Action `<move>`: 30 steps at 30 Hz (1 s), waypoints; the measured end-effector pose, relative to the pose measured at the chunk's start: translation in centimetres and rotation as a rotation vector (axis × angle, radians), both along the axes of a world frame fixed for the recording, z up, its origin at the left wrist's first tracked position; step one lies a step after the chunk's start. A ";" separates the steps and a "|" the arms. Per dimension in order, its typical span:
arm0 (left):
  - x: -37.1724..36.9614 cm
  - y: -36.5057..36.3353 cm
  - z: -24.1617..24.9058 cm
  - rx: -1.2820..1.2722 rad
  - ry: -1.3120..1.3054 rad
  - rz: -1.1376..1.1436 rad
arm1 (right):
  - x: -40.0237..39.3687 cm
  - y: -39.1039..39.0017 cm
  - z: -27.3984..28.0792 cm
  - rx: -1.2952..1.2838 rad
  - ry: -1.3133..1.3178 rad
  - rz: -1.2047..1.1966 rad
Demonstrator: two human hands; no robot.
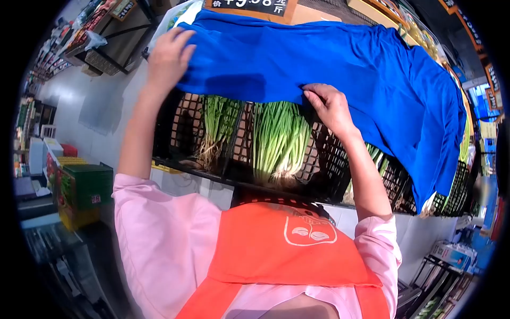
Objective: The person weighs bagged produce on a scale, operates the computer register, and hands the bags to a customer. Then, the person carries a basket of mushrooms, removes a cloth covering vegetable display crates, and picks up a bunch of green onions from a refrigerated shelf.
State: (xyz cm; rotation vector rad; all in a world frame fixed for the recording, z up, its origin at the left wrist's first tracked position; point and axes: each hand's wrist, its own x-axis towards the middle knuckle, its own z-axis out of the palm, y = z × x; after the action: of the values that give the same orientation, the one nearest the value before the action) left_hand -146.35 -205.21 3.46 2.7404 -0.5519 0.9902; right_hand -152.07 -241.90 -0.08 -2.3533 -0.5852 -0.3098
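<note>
A blue cloth (276, 53) lies draped over the back of the vegetable display and hangs down at its right end. At the cloth's left corner is my left hand (167, 61), its fingers apart and touching the fabric. My right hand (329, 109) pinches the front edge of the cloth near the middle. Below that edge, a bunch of green onions (276, 141) with white roots lies in a black plastic crate (244, 127). To its left sits a leafy green bunch with thin roots (215, 127). The upper ends of both bunches are hidden under the cloth.
A price sign (255, 8) stands behind the cloth. Green crates (85, 186) are stacked on the floor at left, and a produce rack (106, 37) stands at upper left. Shelving with boxes (451, 258) is at lower right.
</note>
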 end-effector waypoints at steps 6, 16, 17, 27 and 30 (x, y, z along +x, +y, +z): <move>-3.6 -11.3 0.4 0.048 0.042 -0.601 | -2.7 -1.6 0.7 -0.008 -0.274 -0.118; -2.3 -19.3 -6.3 0.358 0.078 -0.838 | -11.9 -11.5 -0.7 -0.215 -0.407 -0.612; -2.0 -19.5 -6.1 0.337 0.059 -0.797 | -13.0 -11.9 -1.1 -0.195 -0.379 -0.616; -2.3 -21.6 2.0 -0.552 0.198 -0.385 | -24.2 -18.8 -3.8 -0.109 -0.403 -0.684; -3.5 -22.2 0.7 -0.447 0.177 -0.334 | -27.9 -22.7 -5.6 -0.128 -0.406 -0.712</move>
State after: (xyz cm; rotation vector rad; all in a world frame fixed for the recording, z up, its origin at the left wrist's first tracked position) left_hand -149.85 -227.46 4.13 2.2201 -0.6400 0.6830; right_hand -179.92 -264.55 -5.65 -2.5661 0.0919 -1.1117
